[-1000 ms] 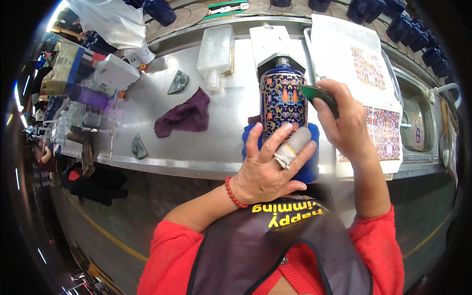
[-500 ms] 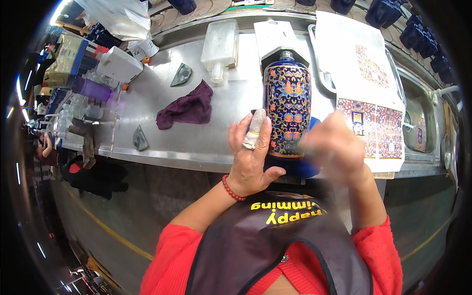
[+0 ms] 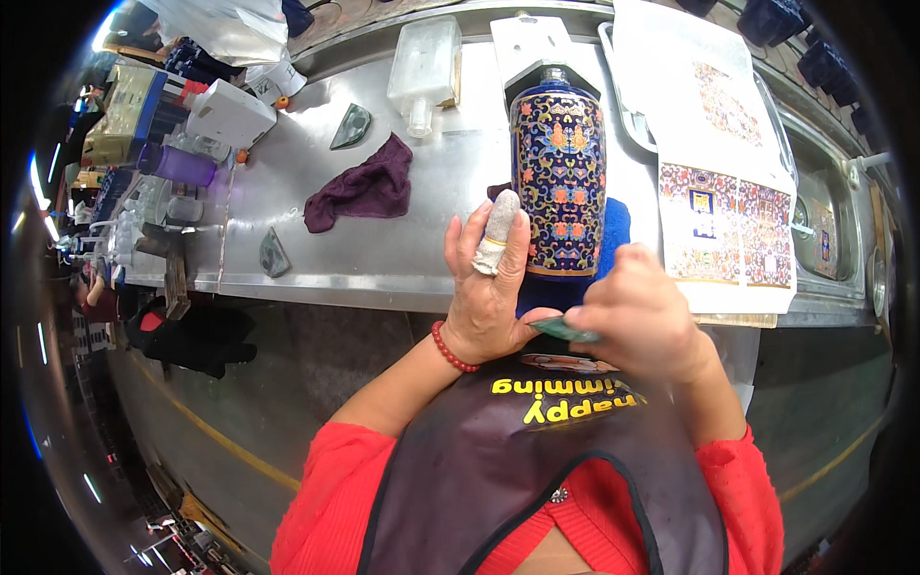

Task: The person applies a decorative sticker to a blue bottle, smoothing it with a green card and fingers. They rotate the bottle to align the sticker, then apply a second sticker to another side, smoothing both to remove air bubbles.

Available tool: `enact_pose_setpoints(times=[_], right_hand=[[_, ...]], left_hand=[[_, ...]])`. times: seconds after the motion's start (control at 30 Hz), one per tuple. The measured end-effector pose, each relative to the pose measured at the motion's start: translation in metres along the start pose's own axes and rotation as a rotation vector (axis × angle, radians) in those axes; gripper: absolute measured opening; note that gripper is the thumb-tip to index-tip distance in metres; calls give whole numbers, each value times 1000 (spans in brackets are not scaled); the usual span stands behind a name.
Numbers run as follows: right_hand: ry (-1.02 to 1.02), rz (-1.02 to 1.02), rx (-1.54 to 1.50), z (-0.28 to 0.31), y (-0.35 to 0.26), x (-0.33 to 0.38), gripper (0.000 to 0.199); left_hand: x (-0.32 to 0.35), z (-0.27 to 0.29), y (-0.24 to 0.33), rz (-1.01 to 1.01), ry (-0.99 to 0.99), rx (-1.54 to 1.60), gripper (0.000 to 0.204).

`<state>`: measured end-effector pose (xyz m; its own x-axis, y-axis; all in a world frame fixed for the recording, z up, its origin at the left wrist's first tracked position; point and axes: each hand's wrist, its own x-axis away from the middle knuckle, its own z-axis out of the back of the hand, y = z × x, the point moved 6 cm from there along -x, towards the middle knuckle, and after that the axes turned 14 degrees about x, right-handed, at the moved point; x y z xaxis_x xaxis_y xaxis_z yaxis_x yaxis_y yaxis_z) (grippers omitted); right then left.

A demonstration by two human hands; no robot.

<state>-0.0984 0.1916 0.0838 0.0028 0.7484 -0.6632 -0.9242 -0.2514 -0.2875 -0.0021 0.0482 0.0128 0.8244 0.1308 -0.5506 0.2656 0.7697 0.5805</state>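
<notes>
A tall dark-blue vase (image 3: 558,177) with coloured floral patterning stands on a blue cloth (image 3: 613,230) at the front of a steel bench (image 3: 287,249). My left hand (image 3: 491,287), with a white wrap on one finger and a red bead bracelet at the wrist, rests against the vase's lower left side, fingers up. My right hand (image 3: 640,326) is below the vase, near its base, gripping a small flat green tool (image 3: 561,329) whose tip meets my left thumb.
A purple rag (image 3: 364,189), two grey-green wedge pieces (image 3: 352,126) (image 3: 273,254), a clear plastic bottle (image 3: 422,72) and white boxes (image 3: 230,113) lie on the bench. Patterned printed sheets (image 3: 724,201) sit to the right beside a sink (image 3: 824,211). Clutter fills the far left.
My right hand with the green tool came down from the vase's upper right to below its base. My left hand shifted from the vase's front to its lower left side.
</notes>
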Motion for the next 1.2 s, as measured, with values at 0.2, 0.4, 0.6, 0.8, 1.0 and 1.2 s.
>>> enact_pose_setpoints(times=[0.2, 0.4, 0.6, 0.8, 1.0, 1.2], right_hand=[[69, -238, 308, 15, 25, -14, 29], [-110, -452, 265, 12, 56, -55, 14], [357, -1053, -493, 8, 90, 23, 18], [660, -1116, -867, -28, 93, 85, 15], [619, -987, -625, -20, 94, 68, 14], [269, -325, 164, 6, 39, 15, 38]], left_hand=[[5, 0, 7, -37, -46, -22, 91], [13, 9, -1, -20, 56, 163, 88], [-16, 4, -6, -106, -36, -51, 87], [-28, 4, 17, -230, -47, -287, 53], [-28, 2, 34, -331, -117, -296, 45], [-33, 4, 6, -44, -36, -34, 112]])
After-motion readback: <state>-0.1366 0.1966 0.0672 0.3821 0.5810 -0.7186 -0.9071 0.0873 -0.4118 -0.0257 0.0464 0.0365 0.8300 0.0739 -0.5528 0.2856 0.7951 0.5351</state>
